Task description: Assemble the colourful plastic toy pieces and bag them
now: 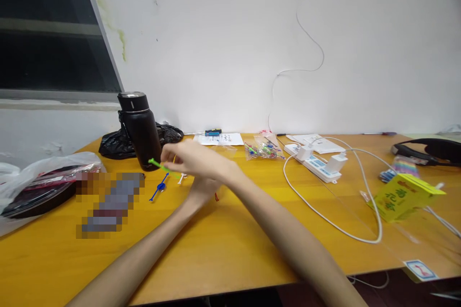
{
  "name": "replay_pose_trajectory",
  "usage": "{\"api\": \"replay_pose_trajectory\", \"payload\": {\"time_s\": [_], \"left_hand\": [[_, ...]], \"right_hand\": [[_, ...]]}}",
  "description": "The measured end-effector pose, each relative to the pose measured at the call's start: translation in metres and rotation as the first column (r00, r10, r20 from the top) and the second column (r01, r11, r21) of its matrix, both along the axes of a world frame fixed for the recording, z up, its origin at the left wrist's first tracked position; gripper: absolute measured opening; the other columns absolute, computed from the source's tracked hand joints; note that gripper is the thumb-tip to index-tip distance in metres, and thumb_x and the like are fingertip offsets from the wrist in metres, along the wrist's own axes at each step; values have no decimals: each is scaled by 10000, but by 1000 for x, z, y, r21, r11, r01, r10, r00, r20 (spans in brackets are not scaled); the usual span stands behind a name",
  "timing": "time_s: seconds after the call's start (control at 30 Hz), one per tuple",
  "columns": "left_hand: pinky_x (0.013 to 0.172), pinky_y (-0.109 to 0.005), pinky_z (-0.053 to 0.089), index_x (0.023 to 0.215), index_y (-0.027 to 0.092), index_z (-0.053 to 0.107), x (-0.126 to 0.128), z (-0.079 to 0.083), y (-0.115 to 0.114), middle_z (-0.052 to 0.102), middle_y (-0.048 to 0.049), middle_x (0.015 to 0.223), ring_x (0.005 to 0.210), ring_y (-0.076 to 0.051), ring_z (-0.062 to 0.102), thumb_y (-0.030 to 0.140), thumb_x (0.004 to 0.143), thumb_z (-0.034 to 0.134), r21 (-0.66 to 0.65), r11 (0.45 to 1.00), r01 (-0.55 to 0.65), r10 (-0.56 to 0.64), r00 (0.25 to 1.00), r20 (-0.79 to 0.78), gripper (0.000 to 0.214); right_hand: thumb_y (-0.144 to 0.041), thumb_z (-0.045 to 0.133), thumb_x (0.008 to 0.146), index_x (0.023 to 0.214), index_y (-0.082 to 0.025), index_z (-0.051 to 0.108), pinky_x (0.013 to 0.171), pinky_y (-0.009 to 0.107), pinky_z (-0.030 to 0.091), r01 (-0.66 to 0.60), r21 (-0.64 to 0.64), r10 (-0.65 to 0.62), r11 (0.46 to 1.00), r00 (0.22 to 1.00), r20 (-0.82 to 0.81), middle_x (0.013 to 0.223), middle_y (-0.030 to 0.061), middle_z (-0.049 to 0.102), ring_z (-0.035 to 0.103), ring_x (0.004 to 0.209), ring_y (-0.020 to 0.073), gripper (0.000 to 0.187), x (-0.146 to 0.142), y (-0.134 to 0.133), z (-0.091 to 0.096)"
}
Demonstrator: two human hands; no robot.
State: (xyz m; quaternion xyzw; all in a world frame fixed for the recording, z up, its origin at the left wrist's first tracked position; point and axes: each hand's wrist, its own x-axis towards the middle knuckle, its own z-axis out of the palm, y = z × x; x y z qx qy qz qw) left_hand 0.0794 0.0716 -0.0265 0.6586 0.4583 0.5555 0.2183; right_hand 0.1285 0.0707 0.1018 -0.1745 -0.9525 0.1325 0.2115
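Observation:
My right hand reaches across to the left, over my other wrist. Its thumb and fingertips pinch a thin green plastic arrow, tilted just above the table. My left hand rests low under the right wrist, its fingers hidden. On the table below the right hand lies a blue plastic spinner arrow with a round middle. A small white piece sits beside it, partly covered by the hand. A bit of a red piece shows at the right of my left hand.
A black bottle stands behind the hands. Clear bags of coloured pieces lie at the back. Right of them are a power strip, a looping white cable and a yellow box. A plastic-wrapped item lies left.

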Motion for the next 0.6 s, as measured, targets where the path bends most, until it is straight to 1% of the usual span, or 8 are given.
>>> {"api": "replay_pose_trajectory", "payload": {"time_s": [0.07,0.13,0.2,0.27,0.33,0.43,0.5,0.6], "left_hand": [[925,-418,474,1128,242,516,-2,3,-3,606,-49,1013,1007,-262,596,305,788,715,-26,1000,-6,6,1000,2,398],[915,-387,475,1198,254,468,-4,6,-6,593,-47,1107,989,-220,603,346,807,712,-51,999,4,-2,1000,30,469],[919,-366,470,1260,266,419,-4,7,-9,572,-54,1195,967,-181,608,345,832,693,-71,997,32,-27,998,60,514],[933,-363,462,1274,266,405,-5,8,-10,563,-65,1223,973,-171,609,336,839,691,-84,996,39,-33,997,75,526],[958,-366,450,1265,263,409,-6,8,-9,561,-72,1236,1012,-175,603,336,840,696,-78,996,32,-26,996,80,518],[973,-357,446,1252,268,415,-6,7,-7,561,-69,1248,1049,-174,589,351,846,697,-60,998,22,-17,996,87,501],[963,-346,454,1242,270,424,-7,7,-6,565,-66,1251,1060,-174,588,367,844,700,-56,998,16,-11,995,96,494],[949,-345,464,1241,266,433,-8,8,-6,569,-71,1258,1048,-177,610,387,840,704,-73,997,19,-10,993,117,499]], "right_hand": [[-214,572,946,1016,-166,663,764,262,491,-27,-79,16,996,992,-129,948,49,744,669,834,142,124,25,6,22],[-245,559,952,1056,-160,665,786,279,512,14,-141,-45,990,975,-217,948,58,750,678,847,146,171,52,12,39],[-279,565,944,1083,-156,662,801,294,529,71,-176,-122,982,947,-296,966,69,753,686,862,154,210,78,19,50],[-295,582,927,1064,-154,666,796,301,536,143,-188,-199,972,923,-329,960,77,756,693,863,162,214,99,27,54],[-294,601,909,1018,-151,675,773,298,533,220,-180,-267,959,912,-312,923,78,759,696,839,166,194,112,36,53],[-276,607,900,982,-153,681,739,275,515,295,-173,-330,940,913,-239,895,71,764,698,812,160,166,118,45,47],[-260,606,898,988,-157,687,713,256,501,309,-184,-338,933,928,-158,920,70,771,699,815,155,159,115,47,43],[-230,621,887,981,-158,720,708,246,491,310,-177,-310,934,950,27,981,76,777,697,845,160,154,109,47,40]]}}
